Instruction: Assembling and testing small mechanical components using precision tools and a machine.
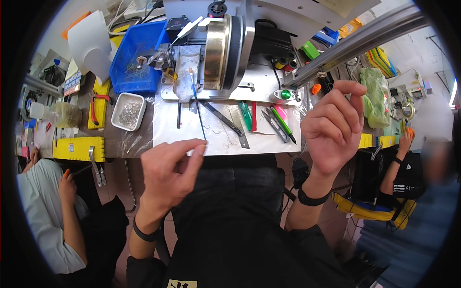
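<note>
Over the front edge of the bench, my left hand (168, 173) has thumb and forefinger pinched together. Whatever sits between those tips is too small to name. My right hand (333, 127) is raised at the bench's right, its fingers curled in; I cannot make out anything in them. Between the hands lies a white sheet (168, 137) with small hooks (215, 132) on it. A thin brush (195, 91), a dark flat metal strip (221, 118), thread snips (274, 126) and a green pen (283, 124) lie there too. Behind them stands a machine with a brass-coloured wheel (217, 54).
To the left are a white dish (142, 121) of small metal pieces, a blue bin (144, 38) and red-handled pliers (94, 108). A metal rail (355, 43) slants across the upper right. People sit close on both sides, one in a light shirt (45, 206).
</note>
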Demonstrator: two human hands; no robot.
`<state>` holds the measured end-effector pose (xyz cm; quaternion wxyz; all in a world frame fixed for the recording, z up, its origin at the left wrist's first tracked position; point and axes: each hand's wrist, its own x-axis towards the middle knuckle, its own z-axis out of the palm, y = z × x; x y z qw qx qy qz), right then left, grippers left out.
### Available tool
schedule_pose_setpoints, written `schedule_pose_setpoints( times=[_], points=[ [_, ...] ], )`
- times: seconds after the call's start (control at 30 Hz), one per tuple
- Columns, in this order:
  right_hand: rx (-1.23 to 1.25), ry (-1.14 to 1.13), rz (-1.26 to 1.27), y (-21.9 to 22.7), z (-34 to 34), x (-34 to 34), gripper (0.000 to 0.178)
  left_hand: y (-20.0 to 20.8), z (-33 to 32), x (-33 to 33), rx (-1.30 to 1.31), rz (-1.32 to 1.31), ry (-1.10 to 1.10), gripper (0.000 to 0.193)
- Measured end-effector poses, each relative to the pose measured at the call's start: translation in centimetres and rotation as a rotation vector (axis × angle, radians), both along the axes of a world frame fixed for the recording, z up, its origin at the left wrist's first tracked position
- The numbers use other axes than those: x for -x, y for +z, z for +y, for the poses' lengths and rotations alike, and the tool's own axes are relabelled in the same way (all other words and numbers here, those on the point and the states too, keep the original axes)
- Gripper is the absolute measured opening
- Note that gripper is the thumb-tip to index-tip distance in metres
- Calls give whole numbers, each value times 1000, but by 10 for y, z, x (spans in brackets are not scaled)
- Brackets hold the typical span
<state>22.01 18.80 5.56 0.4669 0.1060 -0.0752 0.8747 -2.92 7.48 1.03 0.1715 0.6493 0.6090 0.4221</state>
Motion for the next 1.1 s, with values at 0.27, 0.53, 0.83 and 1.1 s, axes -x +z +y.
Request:
schedule_pose_setpoints(
  times=[0.27,0.53,0.83,1.1],
  points=[
    [81,52,111,11,-9,38,23,-56,1,-46,625,-579,-728,83],
    [128,87,263,20,-22,64,23,-65,10,-86,771,-1221,-1068,78],
    [-477,-872,-1006,1,-29,80,21,-57,-4,-89,754,-1152,-848,58],
    [-425,-814,-1102,2,-24,76,19,-55,-12,-94,755,-1163,-793,59]
  ],
)
